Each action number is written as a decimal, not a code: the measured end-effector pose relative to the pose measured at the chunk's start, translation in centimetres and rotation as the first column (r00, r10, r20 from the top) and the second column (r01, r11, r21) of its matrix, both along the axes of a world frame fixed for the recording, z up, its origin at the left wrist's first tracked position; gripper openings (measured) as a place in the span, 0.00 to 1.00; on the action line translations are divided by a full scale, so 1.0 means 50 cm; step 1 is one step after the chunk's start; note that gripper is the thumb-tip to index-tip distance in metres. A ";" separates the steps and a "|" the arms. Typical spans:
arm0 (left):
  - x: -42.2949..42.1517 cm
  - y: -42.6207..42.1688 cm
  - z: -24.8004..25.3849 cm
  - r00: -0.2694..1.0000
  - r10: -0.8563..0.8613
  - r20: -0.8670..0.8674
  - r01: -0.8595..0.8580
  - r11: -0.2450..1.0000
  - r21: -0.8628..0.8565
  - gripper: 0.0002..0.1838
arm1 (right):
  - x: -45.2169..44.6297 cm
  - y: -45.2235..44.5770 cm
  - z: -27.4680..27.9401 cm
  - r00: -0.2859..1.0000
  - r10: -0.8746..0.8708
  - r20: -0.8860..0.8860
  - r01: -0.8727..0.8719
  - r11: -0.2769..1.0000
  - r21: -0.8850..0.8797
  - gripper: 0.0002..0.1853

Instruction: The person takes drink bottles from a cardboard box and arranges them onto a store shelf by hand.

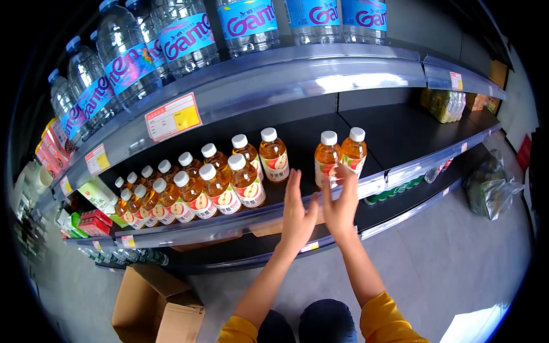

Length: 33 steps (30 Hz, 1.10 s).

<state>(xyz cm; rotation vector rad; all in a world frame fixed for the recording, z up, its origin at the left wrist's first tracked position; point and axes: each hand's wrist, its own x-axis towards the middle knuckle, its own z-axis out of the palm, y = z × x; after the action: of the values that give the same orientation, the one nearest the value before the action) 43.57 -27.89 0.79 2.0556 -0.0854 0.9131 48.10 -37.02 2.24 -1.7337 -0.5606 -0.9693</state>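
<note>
My left hand [299,212] is raised in front of the middle shelf with its fingers apart and nothing in it. It is near a single amber bottle [274,157] with a white cap. To its right, my right hand [341,201] is also open, its fingers in front of two amber bottles, a left one [327,150] and a right one [355,150]. Its fingertips partly cover the left bottle's label; whether they touch it is unclear. Rows of the same apple-label bottles [249,182] stand upright to the left.
Large water bottles [186,37] fill the upper shelf [366,71], whose edge juts out above. An open cardboard box [140,300] is on the floor at lower left. A plastic bag [492,186] lies at right. Green bottles [400,191] are on the lower shelf.
</note>
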 end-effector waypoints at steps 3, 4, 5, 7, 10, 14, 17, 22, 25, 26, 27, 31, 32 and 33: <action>0.052 -0.030 -0.005 1.000 -0.017 -0.015 0.017 0.999 0.028 0.38 | 0.027 -0.039 -0.026 0.987 -0.009 -0.161 0.007 1.000 -0.013 0.15; 0.069 -0.033 -0.006 1.000 -0.020 -0.010 0.020 1.000 0.024 0.38 | 0.033 -0.044 -0.033 0.980 0.021 -0.200 -0.027 0.999 -0.030 0.15; 0.085 -0.036 -0.007 0.999 -0.008 -0.036 0.008 1.000 -0.011 0.39 | 0.038 -0.045 -0.040 0.981 0.018 -0.195 -0.025 0.999 -0.033 0.15; 0.107 -0.046 -0.003 0.999 0.038 -0.015 -0.038 0.999 -0.016 0.38 | 0.046 -0.045 -0.047 0.975 0.043 -0.219 -0.063 0.994 -0.084 0.16; 0.112 -0.049 0.006 0.999 0.048 -0.020 -0.049 0.997 -0.055 0.35 | 0.043 -0.048 -0.039 0.968 0.074 -0.242 -0.096 0.992 -0.083 0.18; 0.107 -0.030 0.000 0.997 0.061 -0.042 -0.063 0.997 -0.038 0.31 | 0.053 -0.048 -0.040 0.955 0.141 -0.262 -0.183 0.973 -0.140 0.20; 0.083 -0.010 -0.001 0.994 0.071 -0.081 -0.075 0.996 -0.043 0.30 | 0.045 -0.032 -0.028 0.936 0.199 -0.291 -0.249 0.957 -0.150 0.26; 0.050 0.023 0.002 0.989 0.130 -0.076 -0.132 0.991 -0.018 0.32 | 0.044 0.007 -0.019 0.908 0.321 -0.270 -0.368 0.917 -0.150 0.32; 0.020 0.030 0.002 0.964 0.265 -0.028 -0.262 0.961 0.090 0.34 | 0.041 0.024 -0.014 0.908 0.342 -0.241 -0.385 0.910 -0.157 0.31; 0.010 0.029 0.002 0.966 0.258 -0.026 -0.255 0.963 0.089 0.34 | 0.040 0.027 -0.014 0.903 0.359 -0.237 -0.405 0.896 -0.184 0.30; 0.000 0.027 0.000 0.959 0.281 0.036 -0.283 0.953 0.104 0.34 | 0.035 0.033 -0.011 0.898 0.369 -0.241 -0.412 0.897 -0.162 0.29; -0.017 0.012 -0.020 0.959 0.271 0.080 -0.275 0.960 0.053 0.35 | 0.034 0.040 -0.012 0.907 0.329 -0.261 -0.383 0.903 -0.192 0.29; -0.025 0.016 -0.025 0.957 0.277 0.092 -0.282 0.958 0.052 0.35 | 0.026 0.049 -0.009 0.908 0.327 -0.261 -0.380 0.906 -0.188 0.29; -0.032 0.020 -0.025 0.955 0.283 0.094 -0.287 0.957 0.036 0.36 | 0.022 0.057 -0.009 0.905 0.340 -0.255 -0.391 0.902 -0.185 0.29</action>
<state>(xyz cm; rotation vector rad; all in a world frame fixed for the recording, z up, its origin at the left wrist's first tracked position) 41.96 -26.87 -0.46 2.1074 0.1479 1.1887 49.18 -34.17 1.78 -1.8227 -0.8487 -0.4525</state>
